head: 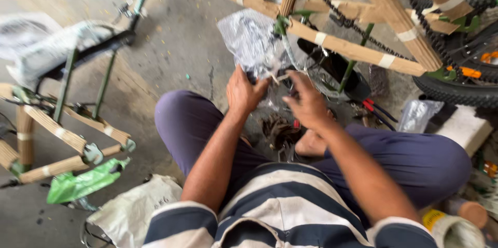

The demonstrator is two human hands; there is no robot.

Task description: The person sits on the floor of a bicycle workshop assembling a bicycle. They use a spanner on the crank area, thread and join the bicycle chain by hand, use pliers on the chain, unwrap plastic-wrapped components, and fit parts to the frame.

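Between the two hands, at the fingertips: a crinkled clear plastic bag (251, 40), rising up and away from them toward a cardboard-wrapped bicycle frame (358, 51). Left hand (245, 91) curled, fingers pinching the bag's lower edge. Right hand (307, 102) just beside it, fingers bent and reaching into the same lower edge; actual grip blurred, hard to confirm. Hands nearly touching, both above a dark tangle of small parts (280, 129) on the floor between the knees.

Bag thin, glossy, wrinkled, with dark contents showing through, not identifiable. Frame tubes beyond the hands sheathed in ribbed brown cardboard, bound with pale tape bands, green paint peeking at the joints. Bicycle chain (342, 17) running dark and linked above the right hand. Knobby black tyre (456, 90) far right of the right hand, cut off by the edge. Red-handled pliers (376, 110) just right of the right hand, partly lost in clutter. Second wrapped frame (57, 128) well left of the left hand, green plastic bag (85, 180) below it. Grey concrete floor (176, 40) rough and stained.

Whole view motion-blurred; bag's lower end hidden behind the fingers.
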